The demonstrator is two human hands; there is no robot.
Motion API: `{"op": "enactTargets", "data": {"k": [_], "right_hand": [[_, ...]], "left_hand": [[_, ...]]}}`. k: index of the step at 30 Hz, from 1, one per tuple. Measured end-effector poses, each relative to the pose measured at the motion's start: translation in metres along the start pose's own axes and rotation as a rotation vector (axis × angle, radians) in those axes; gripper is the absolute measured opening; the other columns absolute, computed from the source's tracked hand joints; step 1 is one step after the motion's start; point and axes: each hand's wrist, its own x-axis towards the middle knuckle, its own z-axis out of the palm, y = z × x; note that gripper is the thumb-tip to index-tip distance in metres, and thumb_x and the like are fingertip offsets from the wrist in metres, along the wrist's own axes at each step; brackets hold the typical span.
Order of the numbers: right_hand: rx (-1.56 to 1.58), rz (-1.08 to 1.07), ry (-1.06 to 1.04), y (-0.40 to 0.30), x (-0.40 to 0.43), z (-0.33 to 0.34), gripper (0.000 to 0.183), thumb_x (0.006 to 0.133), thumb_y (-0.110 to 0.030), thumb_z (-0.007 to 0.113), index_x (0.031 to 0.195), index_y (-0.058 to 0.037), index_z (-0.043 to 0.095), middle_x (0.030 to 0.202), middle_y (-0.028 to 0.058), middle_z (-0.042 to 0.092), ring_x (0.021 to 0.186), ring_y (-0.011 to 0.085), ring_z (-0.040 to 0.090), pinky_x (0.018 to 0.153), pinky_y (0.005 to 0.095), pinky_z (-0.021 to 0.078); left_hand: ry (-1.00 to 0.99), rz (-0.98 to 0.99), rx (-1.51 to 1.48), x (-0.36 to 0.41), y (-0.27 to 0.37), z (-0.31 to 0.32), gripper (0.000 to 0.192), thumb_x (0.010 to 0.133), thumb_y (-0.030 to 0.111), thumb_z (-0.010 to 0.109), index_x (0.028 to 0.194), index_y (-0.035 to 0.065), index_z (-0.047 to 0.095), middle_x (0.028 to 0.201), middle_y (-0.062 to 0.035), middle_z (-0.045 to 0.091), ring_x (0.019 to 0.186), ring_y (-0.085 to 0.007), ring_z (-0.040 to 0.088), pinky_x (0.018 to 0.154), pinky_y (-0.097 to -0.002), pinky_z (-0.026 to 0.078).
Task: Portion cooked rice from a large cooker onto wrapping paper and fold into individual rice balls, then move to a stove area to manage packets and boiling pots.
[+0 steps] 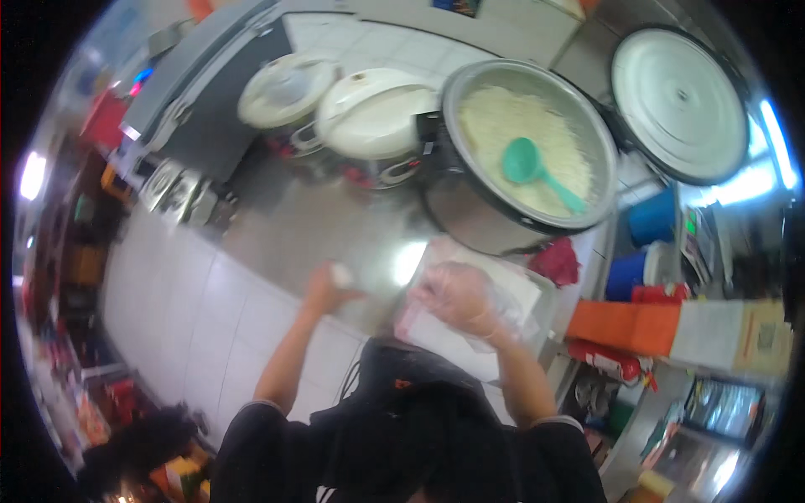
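Observation:
My left hand [324, 290] is over the metal counter [283, 229], curled around a small white object [342, 275] too blurred to name. My right hand [462, 295] wears a clear plastic glove, its fingers bent, over a stack of white and pink sheets [475, 355]. Whether anything is pinched in that hand is hidden by blur. Beyond it stands a large rice cooker [440, 195] with its lid [679, 104] raised. Cooked white rice [497, 119] fills much of the pot, and a green ladle [523, 162] lies on the rice.
Two lidded pots [377, 116] [286, 88] stand left of the cooker. A crumpled dark-red cloth or bag [556, 261] lies beside its base. Blue containers [651, 217], an orange box [619, 327] and a fire extinguisher [604, 359] are at right. White floor tiles [188, 302] lie at left.

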Motion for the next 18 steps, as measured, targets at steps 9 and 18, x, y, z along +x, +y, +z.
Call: {"op": "enactTargets", "data": {"k": [9, 18], "right_hand": [[-1.016, 0.247, -0.119, 0.165, 0.099, -0.197, 0.018, 0.085, -0.012, 0.056, 0.091, 0.0002, 0.067, 0.088, 0.0218, 0.069, 0.084, 0.0372, 0.068, 0.071, 0.0444, 0.0544], [-0.346, 0.677, -0.181, 0.207, 0.128, -0.247, 0.028, 0.072, -0.009, 0.072, 0.099, -0.0033, 0.072, 0.103, 0.0201, 0.071, 0.092, 0.0321, 0.071, 0.077, 0.0428, 0.0558]], "left_hand": [[0.870, 0.437, 0.131, 0.083, 0.128, -0.062, 0.055, 0.085, 0.036, 0.071, 0.124, 0.0012, 0.052, 0.130, -0.0207, 0.047, 0.124, -0.0404, 0.044, 0.102, -0.0571, 0.032], [-0.144, 0.770, 0.713, 0.144, 0.445, -0.108, 0.026, 0.083, 0.017, 0.065, 0.104, 0.0035, 0.072, 0.097, -0.0177, 0.071, 0.094, -0.0321, 0.070, 0.074, -0.0423, 0.057]]}}
